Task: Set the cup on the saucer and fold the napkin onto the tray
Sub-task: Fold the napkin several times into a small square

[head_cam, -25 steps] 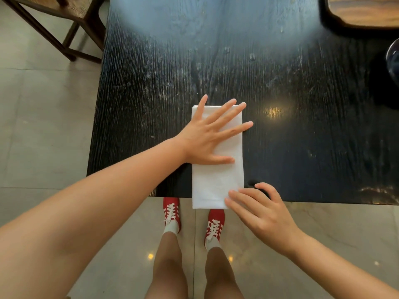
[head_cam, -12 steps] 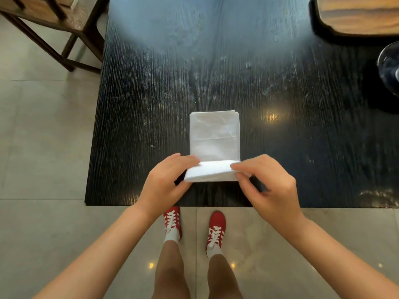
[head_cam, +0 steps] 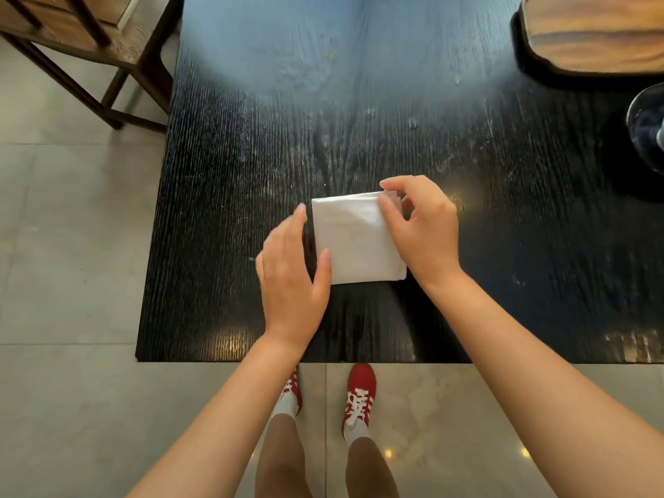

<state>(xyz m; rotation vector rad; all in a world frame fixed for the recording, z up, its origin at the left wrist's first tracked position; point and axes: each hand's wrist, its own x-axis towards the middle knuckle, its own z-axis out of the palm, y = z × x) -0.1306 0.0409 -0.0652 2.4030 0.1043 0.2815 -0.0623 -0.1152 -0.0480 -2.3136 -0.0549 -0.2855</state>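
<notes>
A white napkin point(head_cam: 354, 239) lies folded into a near-square on the black table point(head_cam: 359, 120), in the middle near the front edge. My right hand point(head_cam: 420, 231) pinches the napkin's far right corner between thumb and fingers. My left hand point(head_cam: 291, 274) rests at the napkin's left edge, thumb touching its near left corner, fingers loosely apart. The wooden tray point(head_cam: 593, 34) sits at the far right corner, partly cut off. A dark glass piece point(head_cam: 646, 127), perhaps the saucer or cup, shows at the right edge; I cannot tell which.
A wooden chair point(head_cam: 90, 41) stands on the tiled floor off the table's far left corner. The table's front edge runs just above my red shoes point(head_cam: 359, 397).
The long napkin strip has been folded in half: both hands lifted its near end and carried it away from me onto the far half. My left hand has since let go.
</notes>
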